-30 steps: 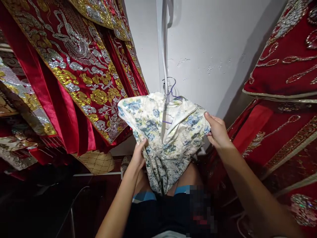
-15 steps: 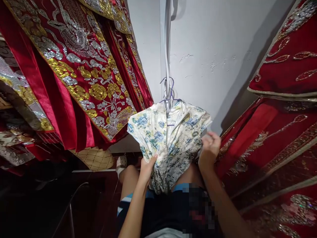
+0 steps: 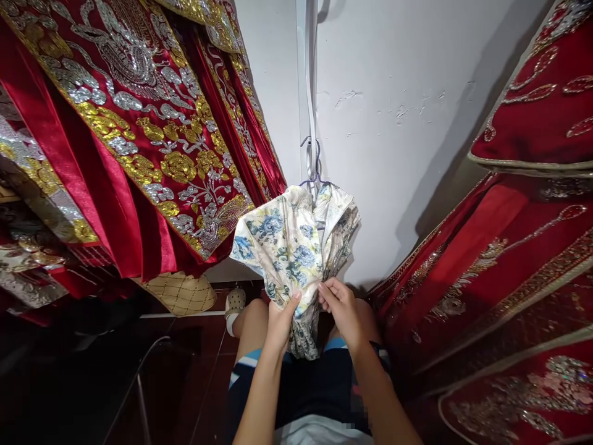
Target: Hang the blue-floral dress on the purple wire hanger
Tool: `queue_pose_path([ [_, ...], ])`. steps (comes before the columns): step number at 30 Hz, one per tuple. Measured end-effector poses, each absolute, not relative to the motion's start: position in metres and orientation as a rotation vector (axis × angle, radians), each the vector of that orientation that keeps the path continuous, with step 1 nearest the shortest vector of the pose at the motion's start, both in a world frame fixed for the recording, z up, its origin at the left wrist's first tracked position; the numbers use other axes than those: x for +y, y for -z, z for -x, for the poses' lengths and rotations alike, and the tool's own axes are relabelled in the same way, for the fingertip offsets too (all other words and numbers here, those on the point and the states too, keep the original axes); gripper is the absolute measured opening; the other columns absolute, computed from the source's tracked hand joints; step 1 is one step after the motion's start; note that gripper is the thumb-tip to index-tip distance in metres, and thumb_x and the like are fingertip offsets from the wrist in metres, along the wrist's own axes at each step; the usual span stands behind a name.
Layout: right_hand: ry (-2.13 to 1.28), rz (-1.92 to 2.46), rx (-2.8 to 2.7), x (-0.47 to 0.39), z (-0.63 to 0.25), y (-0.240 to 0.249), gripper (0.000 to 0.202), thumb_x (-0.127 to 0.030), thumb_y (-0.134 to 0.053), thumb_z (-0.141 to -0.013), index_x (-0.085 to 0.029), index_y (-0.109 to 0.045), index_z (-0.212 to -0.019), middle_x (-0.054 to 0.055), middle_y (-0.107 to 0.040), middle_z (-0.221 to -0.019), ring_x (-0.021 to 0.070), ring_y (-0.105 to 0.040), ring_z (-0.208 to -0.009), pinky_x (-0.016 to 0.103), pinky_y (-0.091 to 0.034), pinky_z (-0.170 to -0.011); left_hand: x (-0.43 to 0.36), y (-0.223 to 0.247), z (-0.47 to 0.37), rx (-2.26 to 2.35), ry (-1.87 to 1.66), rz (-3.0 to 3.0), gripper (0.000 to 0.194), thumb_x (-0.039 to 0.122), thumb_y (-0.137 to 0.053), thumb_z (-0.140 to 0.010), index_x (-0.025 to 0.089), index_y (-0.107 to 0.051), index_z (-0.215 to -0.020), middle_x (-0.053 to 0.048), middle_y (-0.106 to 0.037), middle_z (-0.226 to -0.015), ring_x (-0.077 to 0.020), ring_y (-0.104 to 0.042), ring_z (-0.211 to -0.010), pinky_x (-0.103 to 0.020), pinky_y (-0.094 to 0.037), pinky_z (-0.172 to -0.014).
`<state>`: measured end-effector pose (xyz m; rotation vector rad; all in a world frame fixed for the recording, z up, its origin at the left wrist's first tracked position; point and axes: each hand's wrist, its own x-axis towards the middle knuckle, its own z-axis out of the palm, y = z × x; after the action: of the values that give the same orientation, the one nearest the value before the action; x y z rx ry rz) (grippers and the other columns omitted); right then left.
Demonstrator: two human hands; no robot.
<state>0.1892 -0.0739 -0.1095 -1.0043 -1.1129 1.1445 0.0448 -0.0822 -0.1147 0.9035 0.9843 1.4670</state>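
A cream short-sleeved shirt with blue flowers (image 3: 278,247) hangs on a purple hanger (image 3: 317,162), its lower part bunched over my lap. My left hand (image 3: 281,318) grips the cloth at the lower left, thumb on top. Close beside it, my right hand (image 3: 337,303) pinches the shirt's front edge near the middle. The shirt's right half is folded back and turned partly away from me. What the fingers under the cloth do is hidden.
The hanger hooks onto a white strap (image 3: 311,80) along the pale wall (image 3: 380,74). Red sequined garments (image 3: 180,161) hang at left, and more red embroidered cloth (image 3: 509,247) hangs at right. A beige clog (image 3: 235,301) shows below, near a tan quilted piece (image 3: 180,293).
My right hand has moved left from the shirt's right sleeve to its front edge. The shirt's right side has swung inward and looks narrower. My left hand keeps its hold.
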Motion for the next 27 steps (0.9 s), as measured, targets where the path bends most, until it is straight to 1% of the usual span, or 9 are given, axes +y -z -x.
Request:
queue_pose_path([
  [2, -1.162, 1.027, -1.023, -0.081, -0.193, 0.11, 0.038, -0.053, -0.071, -0.083, -0.022, -0.055, -0.069, -0.002, -0.054, -0.061, 0.0128, -0.044, -0.053, 0.027, -0.032, -0.052, -0.081, 0.119, -0.043, 1.075, -1.493, -0.884, 0.053, 0.042, -0.08, -0.077, 0.018, -0.063, -0.121, -0.014, -0.068, -0.128, -0.033, -0.058, -0.13, -0.042, -0.046, -0.109],
  [4, -1.175, 1.042, -0.998, -0.086, -0.198, 0.107, 0.038, -0.051, -0.072, -0.082, -0.021, -0.055, -0.066, -0.002, -0.053, -0.059, 0.012, -0.043, -0.052, 0.026, -0.031, -0.052, -0.082, 0.126, -0.042, 1.272, -1.579, -0.889, 0.054, 0.043, -0.078, -0.079, 0.019, -0.058, -0.124, -0.015, -0.062, -0.133, -0.0336, -0.054, -0.133, -0.043, -0.045, -0.109],
  [8, -1.179, 1.068, -1.005, -0.093, -0.206, 0.096, 0.037, -0.049, -0.072, -0.081, -0.02, -0.058, -0.062, -0.001, -0.055, -0.057, 0.0112, -0.043, -0.051, 0.026, -0.031, -0.05, -0.09, 0.137, -0.049, 1.632, -1.964, -1.152, 0.055, 0.039, -0.072, -0.085, 0.023, -0.046, -0.13, -0.015, -0.045, -0.143, -0.0296, -0.043, -0.138, -0.043, -0.036, -0.115],
  [10, -1.201, 1.075, -1.018, -0.094, -0.206, 0.092, 0.034, -0.047, -0.073, -0.079, -0.019, -0.062, -0.064, 0.0, -0.056, -0.055, 0.0113, -0.043, -0.05, 0.026, -0.031, -0.049, -0.094, 0.137, -0.057, 1.578, -2.03, -1.41, 0.045, 0.033, -0.071, -0.086, 0.023, -0.049, -0.123, -0.014, -0.049, -0.134, -0.0284, -0.047, -0.133, -0.043, -0.036, -0.114],
  [13, -1.217, 1.066, -1.086, -0.096, -0.202, 0.087, 0.028, -0.043, -0.074, -0.077, -0.019, -0.066, -0.067, 0.0, -0.056, -0.053, 0.0122, -0.044, -0.049, 0.026, -0.032, -0.049, -0.093, 0.13, -0.072, 1.327, -1.717, -1.698, 0.024, 0.026, -0.066, -0.088, 0.022, -0.057, -0.11, -0.01, -0.062, -0.11, -0.0253, -0.06, -0.109, -0.038, -0.046, -0.099],
  [15, -1.24, 1.053, -1.136, -0.095, -0.199, 0.083, 0.025, -0.041, -0.073, -0.077, -0.019, -0.066, -0.067, -0.001, -0.055, -0.051, 0.0124, -0.045, -0.049, 0.026, -0.033, -0.048, -0.088, 0.124, -0.08, 1.247, -1.545, -1.746, 0.006, 0.023, -0.058, -0.092, 0.021, -0.059, -0.097, -0.006, -0.064, -0.091, -0.0218, -0.062, -0.089, -0.034, -0.048, -0.083],
  [18, -1.286, 1.057, -1.076, -0.083, -0.199, 0.072, 0.023, -0.039, -0.072, -0.075, -0.019, -0.066, -0.065, -0.002, -0.052, -0.048, 0.0104, -0.041, -0.045, 0.025, -0.028, -0.045, -0.079, 0.118, -0.084, 1.241, -1.516, -1.787, 0.015, 0.022, -0.051, -0.094, 0.021, -0.055, -0.08, -0.003, -0.058, -0.076, -0.0191, -0.057, -0.077, -0.03, -0.044, -0.073],
  [23, -1.308, 0.883, -0.866, -0.031, -0.213, 0.02, 0.024, -0.038, -0.079, -0.065, -0.017, -0.067, -0.069, -0.007, -0.043, -0.047, 0.0061, -0.028, -0.041, 0.023, -0.016, -0.04, -0.076, 0.125, -0.075, 1.184, -1.368, -1.891, 0.016, 0.022, -0.054, -0.092, 0.021, -0.052, -0.076, -0.002, -0.053, -0.075, -0.0177, -0.051, -0.072, -0.027, -0.039, -0.067],
  [27, -1.215, 0.744, -0.951, 0.012, -0.218, -0.036, 0.018, -0.029, -0.078, -0.066, -0.014, -0.068, -0.068, -0.007, -0.044, -0.05, 0.004, -0.031, -0.043, 0.021, -0.018, -0.039, -0.078, 0.136, -0.068, 1.179, -1.234, -1.922, 0.018, 0.02, -0.053, -0.091, 0.02, -0.049, -0.073, -0.001, -0.051, -0.072, -0.017, -0.048, -0.069, -0.027, -0.036, -0.064],
])
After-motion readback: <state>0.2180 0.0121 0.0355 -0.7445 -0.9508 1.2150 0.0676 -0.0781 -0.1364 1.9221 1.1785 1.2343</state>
